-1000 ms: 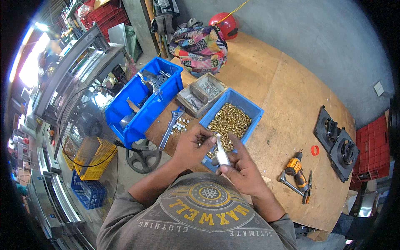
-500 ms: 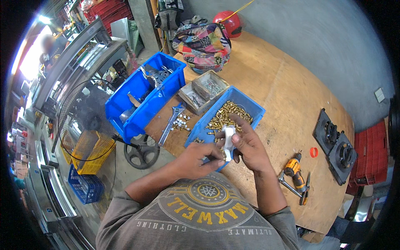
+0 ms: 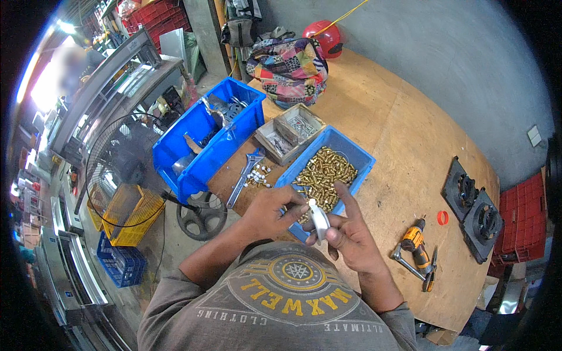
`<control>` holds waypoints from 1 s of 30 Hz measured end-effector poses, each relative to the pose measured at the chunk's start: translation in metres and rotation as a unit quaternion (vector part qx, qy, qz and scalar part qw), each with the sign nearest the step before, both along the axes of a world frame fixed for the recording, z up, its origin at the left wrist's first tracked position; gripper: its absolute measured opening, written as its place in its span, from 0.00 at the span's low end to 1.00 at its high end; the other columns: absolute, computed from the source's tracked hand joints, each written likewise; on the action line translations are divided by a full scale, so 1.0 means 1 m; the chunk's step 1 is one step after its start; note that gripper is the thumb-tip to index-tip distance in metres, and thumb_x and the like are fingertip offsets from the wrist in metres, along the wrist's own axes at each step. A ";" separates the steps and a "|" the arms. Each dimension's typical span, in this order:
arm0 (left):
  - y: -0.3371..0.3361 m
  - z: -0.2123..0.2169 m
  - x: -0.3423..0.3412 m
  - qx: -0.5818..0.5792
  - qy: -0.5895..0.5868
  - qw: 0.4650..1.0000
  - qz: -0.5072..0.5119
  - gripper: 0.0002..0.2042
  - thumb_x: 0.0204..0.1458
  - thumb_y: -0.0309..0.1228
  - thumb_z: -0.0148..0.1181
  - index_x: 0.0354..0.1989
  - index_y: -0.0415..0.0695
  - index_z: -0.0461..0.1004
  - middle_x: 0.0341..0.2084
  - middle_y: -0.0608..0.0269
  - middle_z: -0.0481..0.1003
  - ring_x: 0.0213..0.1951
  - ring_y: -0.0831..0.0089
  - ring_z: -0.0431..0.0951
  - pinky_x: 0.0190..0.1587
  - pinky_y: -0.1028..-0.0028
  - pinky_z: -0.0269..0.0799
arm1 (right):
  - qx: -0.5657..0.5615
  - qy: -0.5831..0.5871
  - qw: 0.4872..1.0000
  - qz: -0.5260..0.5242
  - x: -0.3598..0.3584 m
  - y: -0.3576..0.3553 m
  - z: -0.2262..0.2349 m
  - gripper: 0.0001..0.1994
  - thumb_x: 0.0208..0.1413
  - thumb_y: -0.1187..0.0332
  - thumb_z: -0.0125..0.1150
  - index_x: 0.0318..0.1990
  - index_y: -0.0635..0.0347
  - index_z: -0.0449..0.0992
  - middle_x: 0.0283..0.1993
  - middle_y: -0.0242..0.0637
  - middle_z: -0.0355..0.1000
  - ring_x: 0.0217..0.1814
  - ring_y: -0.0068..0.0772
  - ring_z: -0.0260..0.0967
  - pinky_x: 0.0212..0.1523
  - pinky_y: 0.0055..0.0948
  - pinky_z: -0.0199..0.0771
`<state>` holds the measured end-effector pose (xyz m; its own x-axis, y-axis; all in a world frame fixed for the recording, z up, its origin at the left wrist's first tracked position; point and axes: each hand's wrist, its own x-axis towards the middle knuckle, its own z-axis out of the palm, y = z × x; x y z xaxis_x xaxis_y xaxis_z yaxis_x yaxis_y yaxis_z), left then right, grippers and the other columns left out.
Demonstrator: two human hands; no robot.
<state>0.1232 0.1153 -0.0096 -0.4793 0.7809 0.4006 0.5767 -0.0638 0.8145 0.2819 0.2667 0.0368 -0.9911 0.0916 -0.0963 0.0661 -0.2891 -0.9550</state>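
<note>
My left hand point(image 3: 272, 210) is closed in a pinch over the near side of a blue bin point(image 3: 364, 167). Between its fingertips is a small brass fitting, mostly hidden by the fingers. A roll of white thread seal tape point(image 3: 319, 222) is gripped in my right hand point(image 3: 354, 238), its upper end close against the left fingertips. My right index finger sticks out, away from the roll. Many loose brass fittings point(image 3: 329, 171) fill the bin below both hands. Beside the bin lies a small heap of brass fittings with white-wrapped ends point(image 3: 257, 175), next to an adjustable wrench point(image 3: 241, 182).
A wooden box of screws point(image 3: 281, 153) and a larger blue bin of metal parts point(image 3: 219, 143) stand beyond the wrench. To the right lie a yellow-black cordless drill point(image 3: 414, 240), pliers point(image 3: 432, 270), an orange ring point(image 3: 442, 217) and black burner plates point(image 3: 475, 207). A fan point(image 3: 123, 169) stands left.
The tape roll has tilted, its upper end swinging left toward my left fingertips. My right hand has moved slightly down and my left hand slightly up, uncovering more fittings in the bin.
</note>
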 end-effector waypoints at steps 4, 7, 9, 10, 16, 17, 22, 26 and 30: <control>0.001 -0.004 0.005 -0.068 0.100 0.992 -0.027 0.07 0.48 0.29 0.66 0.31 0.40 0.77 0.27 0.53 0.78 0.31 0.60 0.81 0.35 0.66 0.75 | -0.008 0.008 1.000 -0.021 -0.002 0.014 0.002 0.50 0.57 0.58 0.63 0.73 0.56 0.27 0.45 0.54 0.76 0.36 0.35 0.79 0.16 0.16 0.69; -0.004 -0.003 0.016 -0.133 0.089 0.984 -0.083 0.05 0.48 0.28 0.62 0.31 0.41 0.77 0.27 0.53 0.77 0.31 0.53 0.78 0.36 0.59 0.73 | -0.013 0.044 0.998 -0.044 -0.014 0.017 0.008 0.52 0.52 0.54 0.67 0.73 0.59 0.33 0.44 0.52 0.77 0.32 0.33 0.79 0.15 0.15 0.69; -0.007 -0.002 0.022 -0.058 0.069 0.987 -0.134 0.06 0.51 0.29 0.61 0.35 0.41 0.76 0.29 0.52 0.76 0.34 0.52 0.77 0.38 0.58 0.72 | 0.053 0.039 0.994 -0.086 -0.021 0.016 0.013 0.51 0.52 0.47 0.65 0.72 0.66 0.39 0.40 0.44 0.78 0.24 0.25 0.74 0.13 0.15 0.64; -0.008 0.000 0.026 -0.036 0.050 0.988 -0.145 0.06 0.52 0.29 0.60 0.36 0.41 0.75 0.30 0.51 0.76 0.35 0.52 0.77 0.38 0.59 0.72 | 0.056 0.047 0.989 -0.131 -0.026 0.012 0.012 0.51 0.52 0.46 0.66 0.72 0.62 0.41 0.40 0.45 0.78 0.27 0.27 0.76 0.13 0.16 0.65; -0.015 0.008 0.024 0.062 -0.030 0.989 -0.131 0.08 0.56 0.32 0.60 0.37 0.40 0.75 0.31 0.53 0.77 0.36 0.54 0.78 0.39 0.61 0.72 | 0.026 0.052 0.996 -0.061 -0.047 0.004 -0.007 0.41 0.58 0.47 0.59 0.71 0.57 0.47 0.44 0.45 0.75 0.33 0.26 0.74 0.19 0.19 0.68; -0.018 0.009 0.021 0.062 -0.032 0.991 -0.116 0.08 0.56 0.32 0.60 0.37 0.40 0.75 0.31 0.54 0.77 0.36 0.54 0.78 0.39 0.61 0.72 | 0.027 0.049 0.997 -0.051 -0.047 0.003 -0.010 0.40 0.58 0.47 0.59 0.71 0.57 0.48 0.44 0.43 0.75 0.33 0.25 0.73 0.20 0.19 0.67; -0.028 0.007 0.013 0.084 -0.069 0.992 -0.060 0.08 0.57 0.33 0.60 0.34 0.41 0.74 0.33 0.53 0.78 0.38 0.58 0.80 0.42 0.63 0.73 | 0.077 0.059 0.995 -0.038 -0.039 -0.006 -0.021 0.33 0.61 0.52 0.58 0.67 0.62 0.55 0.51 0.44 0.72 0.43 0.26 0.71 0.29 0.21 0.68; -0.029 0.005 0.011 0.061 -0.100 0.993 0.026 0.10 0.56 0.34 0.63 0.33 0.41 0.73 0.32 0.57 0.78 0.37 0.61 0.80 0.41 0.65 0.74 | 0.174 0.012 0.985 0.002 -0.033 -0.014 -0.029 0.20 0.64 0.64 0.54 0.59 0.66 0.66 0.51 0.41 0.70 0.51 0.29 0.67 0.49 0.28 0.70; -0.027 0.002 0.005 0.108 -0.018 0.993 0.053 0.09 0.54 0.33 0.62 0.36 0.40 0.72 0.30 0.55 0.77 0.34 0.57 0.79 0.37 0.63 0.72 | 0.223 0.076 0.967 -0.095 -0.038 -0.024 -0.043 0.15 0.65 0.66 0.51 0.53 0.67 0.71 0.38 0.34 0.72 0.34 0.22 0.67 0.32 0.22 0.68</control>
<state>0.1280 0.0880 -0.0072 -0.5707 0.6239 0.5339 0.5606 -0.1791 0.8085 0.2437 0.2428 -0.0058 -0.9522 0.2719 0.1395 -0.0980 0.1609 -0.9821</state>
